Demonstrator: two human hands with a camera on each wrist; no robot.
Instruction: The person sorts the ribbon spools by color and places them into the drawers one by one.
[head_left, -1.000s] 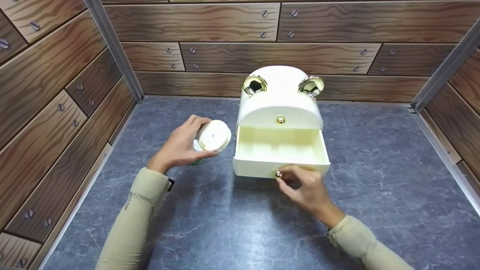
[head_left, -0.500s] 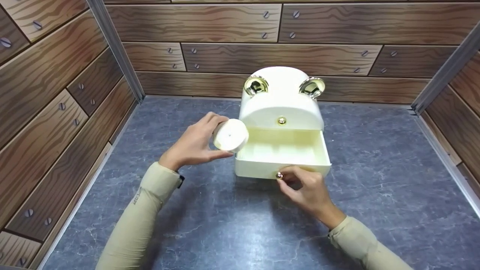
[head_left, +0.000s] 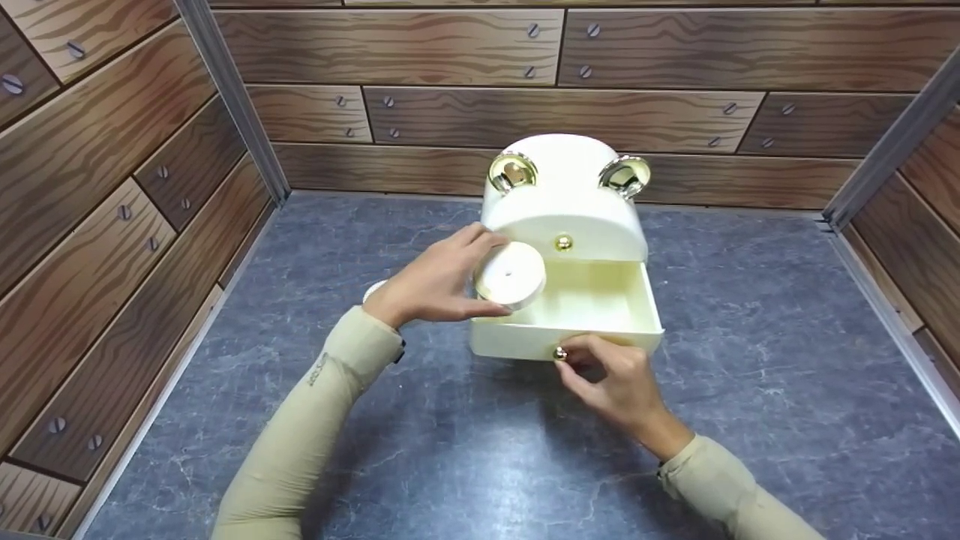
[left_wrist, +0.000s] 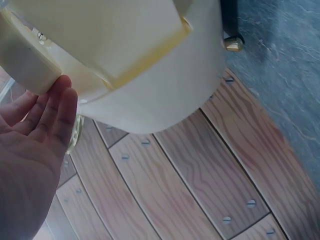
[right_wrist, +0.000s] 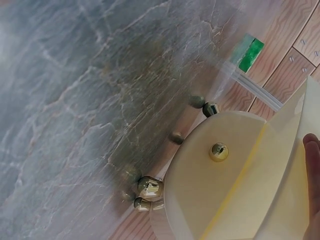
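My left hand (head_left: 442,281) holds a thick, round white disc (head_left: 511,275) with a small dot at its centre, between thumb and fingers. Disc and fingertips are above the left part of a pulled-out drawer (head_left: 600,300); the drawer's visible inside is bare. The drawer belongs to a white dome-topped box (head_left: 564,202) with two gold cup-like parts on top. With thumb and fingers my right hand (head_left: 615,375) pinches the gold knob (head_left: 560,353) on the drawer's front. In the left wrist view the disc (left_wrist: 27,55) is cut off by the frame edge.
A second gold knob (head_left: 563,242) sits on the box's upper front. Behind my left wrist a white edge (head_left: 373,289) of something peeks out. The right wrist view has a green-and-white block (right_wrist: 250,54). Wood-patterned walls (head_left: 450,112) enclose the dark marbled surface (head_left: 750,337).
My left hand has carried the white disc rightward, from beside the box to over the drawer. The right hand stays on the knob, and the drawer has not moved.
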